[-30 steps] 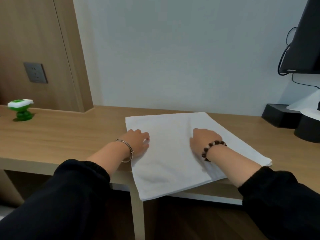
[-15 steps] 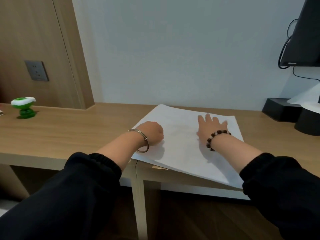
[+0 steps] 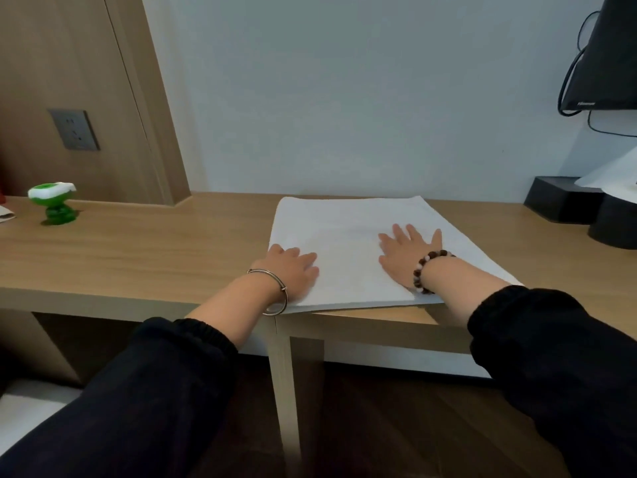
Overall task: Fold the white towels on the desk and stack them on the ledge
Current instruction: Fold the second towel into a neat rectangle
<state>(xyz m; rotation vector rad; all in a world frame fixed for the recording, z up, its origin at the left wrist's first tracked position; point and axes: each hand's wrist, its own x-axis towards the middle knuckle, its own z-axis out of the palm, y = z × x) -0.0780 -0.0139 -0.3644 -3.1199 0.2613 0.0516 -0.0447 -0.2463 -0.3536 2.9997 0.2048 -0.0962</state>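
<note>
While both hands lay on it, the white towel (image 3: pixel 348 232) sat flat on the desk (image 3: pixel 155 250), its 6 o'clock edge just over the desk front. We logged the left hand (image 3: pixel 293 270) palm down, fingers together, at the towel's 8 o'clock corner, and the right hand (image 3: pixel 406 251) splayed flat nearer 4 o'clock. Long axis looked 9-to-3, with the bulk toward 12. Left thumb under the edge? Unclear. Ledge not identifiable. White cloth (image 3: pixel 610 172) at 3 o'clock was cut off.

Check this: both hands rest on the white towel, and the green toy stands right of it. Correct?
One error: the head view shows the green toy left of the white towel. The left hand and right hand do rest on it.
</note>
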